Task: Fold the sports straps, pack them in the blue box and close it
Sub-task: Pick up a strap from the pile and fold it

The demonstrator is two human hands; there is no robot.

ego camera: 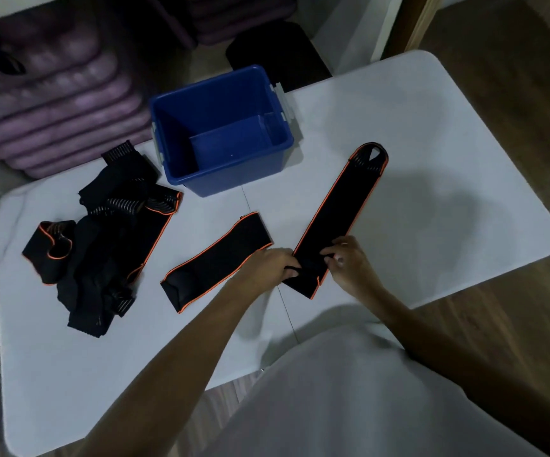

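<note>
The white counter point(431, 209) is carrying an open blue box point(276, 161) at its far edge, a strap pile point(102, 232) left, two flat straps point(215, 260) point(342, 206) mid-counter.

Blue box point(224, 133) open, empty, upright at table's far edge. Black orange-trimmed strap point(339, 209) flat, diagonal, near end pinched. Second strap point(217, 258) flat beside it. Tangled strap pile point(102, 232) left.

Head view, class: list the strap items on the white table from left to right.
Tangled pile of straps → flat strap lying alone → long strap pinched at its near end by the left hand and right hand.
</note>
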